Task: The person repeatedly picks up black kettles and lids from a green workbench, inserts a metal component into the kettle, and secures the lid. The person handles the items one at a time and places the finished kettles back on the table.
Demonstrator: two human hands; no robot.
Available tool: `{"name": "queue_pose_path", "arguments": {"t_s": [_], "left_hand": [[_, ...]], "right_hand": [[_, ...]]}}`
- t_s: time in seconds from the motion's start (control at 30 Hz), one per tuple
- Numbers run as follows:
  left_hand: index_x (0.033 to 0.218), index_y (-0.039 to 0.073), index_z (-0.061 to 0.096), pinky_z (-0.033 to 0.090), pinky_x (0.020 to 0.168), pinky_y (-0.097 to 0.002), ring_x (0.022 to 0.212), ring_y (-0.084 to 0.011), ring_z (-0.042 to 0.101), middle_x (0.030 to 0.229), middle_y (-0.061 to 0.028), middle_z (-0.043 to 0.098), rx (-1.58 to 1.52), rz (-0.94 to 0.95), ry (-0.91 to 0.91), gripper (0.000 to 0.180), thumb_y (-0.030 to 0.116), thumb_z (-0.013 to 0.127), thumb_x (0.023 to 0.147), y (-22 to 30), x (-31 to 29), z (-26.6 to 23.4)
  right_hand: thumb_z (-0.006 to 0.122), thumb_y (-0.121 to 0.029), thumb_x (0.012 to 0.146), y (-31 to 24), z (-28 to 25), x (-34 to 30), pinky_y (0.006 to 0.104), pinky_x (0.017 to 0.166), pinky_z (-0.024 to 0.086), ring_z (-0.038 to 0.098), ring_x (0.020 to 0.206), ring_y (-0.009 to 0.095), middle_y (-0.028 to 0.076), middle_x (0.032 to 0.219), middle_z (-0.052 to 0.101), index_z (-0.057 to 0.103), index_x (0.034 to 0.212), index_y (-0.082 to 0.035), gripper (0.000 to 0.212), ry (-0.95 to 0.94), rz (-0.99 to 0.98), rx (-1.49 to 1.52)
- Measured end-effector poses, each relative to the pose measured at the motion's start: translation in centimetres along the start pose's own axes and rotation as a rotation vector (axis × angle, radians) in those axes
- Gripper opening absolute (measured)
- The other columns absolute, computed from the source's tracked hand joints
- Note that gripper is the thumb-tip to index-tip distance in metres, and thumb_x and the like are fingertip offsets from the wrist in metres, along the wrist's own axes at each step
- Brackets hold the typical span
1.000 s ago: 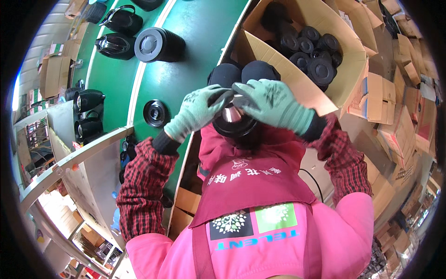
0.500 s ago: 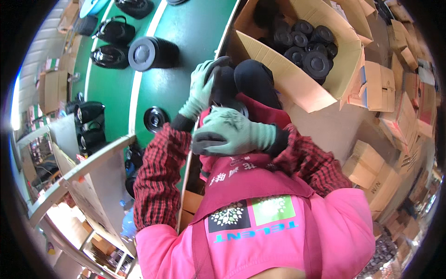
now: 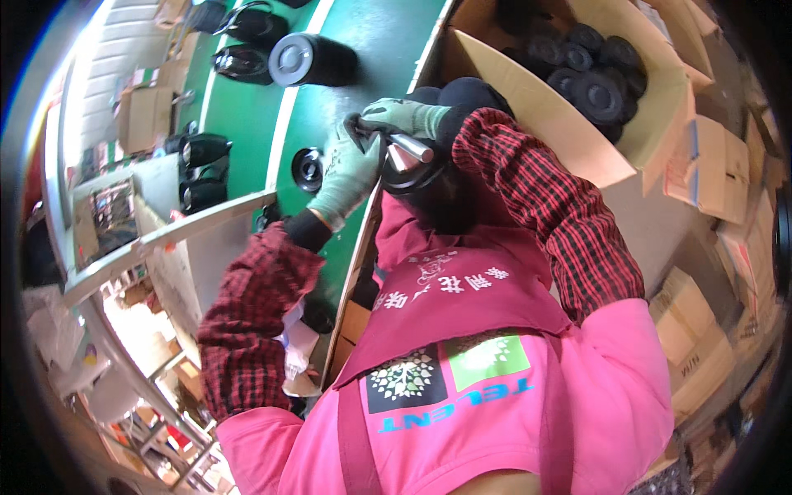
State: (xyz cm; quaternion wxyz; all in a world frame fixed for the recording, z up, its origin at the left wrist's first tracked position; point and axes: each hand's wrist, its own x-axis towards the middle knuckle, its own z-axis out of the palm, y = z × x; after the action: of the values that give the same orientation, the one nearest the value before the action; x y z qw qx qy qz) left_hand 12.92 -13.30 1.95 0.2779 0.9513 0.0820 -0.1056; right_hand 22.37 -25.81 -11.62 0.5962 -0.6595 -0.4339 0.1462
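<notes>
My two gloved hands meet above my lap at the edge of the green table. My left hand (image 3: 345,169) is closed round one end of a shiny silver metal piece (image 3: 417,147), which looks like a rod with a cone beside it. Curled fingers of my right hand (image 3: 410,118) press against the left fingertips; what they grip is hidden. Just under the metal piece, a black cylindrical vessel (image 3: 441,198) rests in my lap. Close by my left wrist, a round black lid (image 3: 308,169) lies on the table.
On the green table (image 3: 375,41) stand a black cylinder (image 3: 313,60) and black handled pots (image 3: 243,63). An open carton (image 3: 561,148) at the right holds several black round parts (image 3: 598,97). A metal rail (image 3: 223,219) crosses at left; more cartons (image 3: 689,330) stand at far right.
My right hand has moved up from in front of my chest to meet the left one. The silver metal piece and the black vessel in my lap now show plainly. The view has shifted.
</notes>
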Motion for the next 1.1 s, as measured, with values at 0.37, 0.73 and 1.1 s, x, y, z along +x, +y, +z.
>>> {"name": "queue_pose_path", "arguments": {"t_s": [0.37, 0.73, 1.1], "left_hand": [[0.117, 0.008, 0.062, 0.056, 0.087, -0.0373, 0.103, -0.0263, 0.065, 0.110, -0.0087, 0.069, -0.141, -0.448, -1.234, 0.061, 0.009, 0.092, 0.063, 1.6, 5.3, -1.5], [0.147, 0.004, 0.041, 0.052, 0.082, -0.0298, 0.104, -0.0145, 0.058, 0.120, -0.0034, 0.062, -0.388, -0.202, -0.711, 0.075, -0.002, 0.070, 0.078, 3.3, -0.4, 0.8], [0.150, 0.010, 0.048, 0.031, 0.119, -0.0507, 0.149, -0.0316, 0.034, 0.158, -0.0154, 0.039, -0.071, 0.391, -0.392, 0.096, 0.044, 0.091, 0.071, -3.6, -1.2, 0.3]], "right_hand": [[0.075, -0.031, 0.085, -6.5, 1.3, 0.6, 0.0365, 0.091, 0.055, 0.072, 0.107, 0.028, 0.012, 0.115, 0.075, 0.076, 0.110, -0.013, 0.031, -0.106, 0.326, -0.251], [0.050, -0.052, 0.096, -4.6, 1.1, -3.3, 0.0497, 0.097, 0.044, 0.061, 0.107, 0.043, 0.026, 0.105, 0.067, 0.075, 0.095, -0.006, 0.053, 0.305, 0.332, -0.207], [0.053, -0.057, 0.097, 2.9, -10.6, -2.4, 0.0507, 0.075, 0.053, 0.070, 0.072, 0.039, 0.016, 0.075, 0.073, 0.077, 0.074, -0.010, 0.057, 0.902, 0.775, -0.389]]}}
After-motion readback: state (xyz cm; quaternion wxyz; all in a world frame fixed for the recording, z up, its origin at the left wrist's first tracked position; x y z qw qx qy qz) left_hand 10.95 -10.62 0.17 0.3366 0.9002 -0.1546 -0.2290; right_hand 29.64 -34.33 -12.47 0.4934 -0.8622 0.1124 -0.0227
